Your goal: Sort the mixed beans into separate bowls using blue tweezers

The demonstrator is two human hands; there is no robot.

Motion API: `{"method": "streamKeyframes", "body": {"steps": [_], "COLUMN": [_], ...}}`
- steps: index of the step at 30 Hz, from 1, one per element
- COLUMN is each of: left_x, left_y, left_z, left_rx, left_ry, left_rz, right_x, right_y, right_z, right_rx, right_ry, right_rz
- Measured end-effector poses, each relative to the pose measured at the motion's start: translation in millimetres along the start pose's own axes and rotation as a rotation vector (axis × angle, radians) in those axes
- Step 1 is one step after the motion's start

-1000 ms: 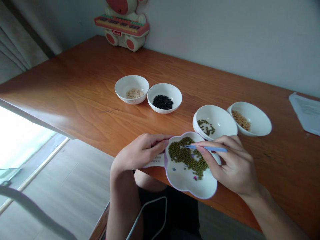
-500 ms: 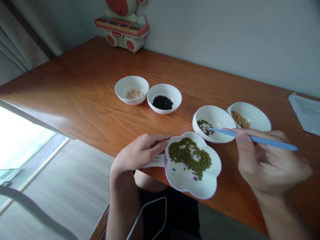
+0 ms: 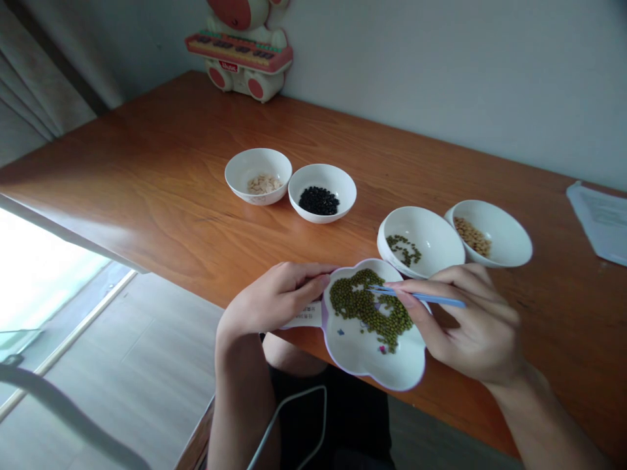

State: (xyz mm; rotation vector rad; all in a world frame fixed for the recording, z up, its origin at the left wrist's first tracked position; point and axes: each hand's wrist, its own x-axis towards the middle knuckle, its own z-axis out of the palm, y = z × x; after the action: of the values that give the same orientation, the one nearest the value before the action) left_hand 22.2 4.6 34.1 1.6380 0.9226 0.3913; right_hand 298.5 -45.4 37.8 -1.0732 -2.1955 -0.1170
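Gripping the scalloped dish [image 3: 345, 352] by its handle [image 3: 304, 316], the left hand [image 3: 277, 297] sits at the near edge of the table [image 3: 186, 222], and look right: the right hand [image 3: 473, 320] pinches blue tweezers [image 3: 434, 299]! Their long axis runs left-right, tips over the dish's green beans [image 3: 349, 300], just left of that hand, the nearer one; any bean caught, I can't tell. Just beyond the dish, a white bowl [image 3: 438, 241] shows more; tan beans [image 3: 473, 236] sit far right, black beans [image 3: 319, 201] and pale pieces [image 3: 264, 184] far left.
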Motion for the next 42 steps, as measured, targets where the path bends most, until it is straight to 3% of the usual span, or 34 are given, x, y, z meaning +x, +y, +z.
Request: {"method": "streamKeyframes", "body": {"steps": [23, 26, 31, 32, 34, 36, 38, 42], "left_x": [1, 0, 0, 0, 0, 0, 0, 0], "left_y": [-1, 0, 0, 0, 0, 0, 0, 0], "left_z": [0.3, 0.1, 0.2, 0.3, 0.5, 0.6, 0.5, 0.5], "left_rx": [0.006, 0.009, 0.011, 0.012, 0.017, 0.023, 0.022, 0.011], "left_ry": [-0.001, 0.009, 0.013, 0.014, 0.02, 0.029, 0.03, 0.015], "left_rz": [0.014, 0.019, 0.023, 0.022, 0.022, 0.022, 0.025, 0.026], "right_x": [-1, -4, -17, -19, -20, -18, -12, -2], "right_y": [2, 4, 23, 25, 26, 20, 10, -8], "right_z": [3, -3, -14, -16, -16, -13, -7, 6], "right_rx": [-0.017, -0.085, -0.359, -0.405, -0.419, -0.35, -0.202, 0.036], "right_ry": [-0.033, 0.05, 0.293, 0.272, 0.368, 0.27, 0.265, 0.029], "right_rz": [-0.009, 0.001, 0.077, 0.152, 0.124, 0.206, 0.09, 0.007]}}
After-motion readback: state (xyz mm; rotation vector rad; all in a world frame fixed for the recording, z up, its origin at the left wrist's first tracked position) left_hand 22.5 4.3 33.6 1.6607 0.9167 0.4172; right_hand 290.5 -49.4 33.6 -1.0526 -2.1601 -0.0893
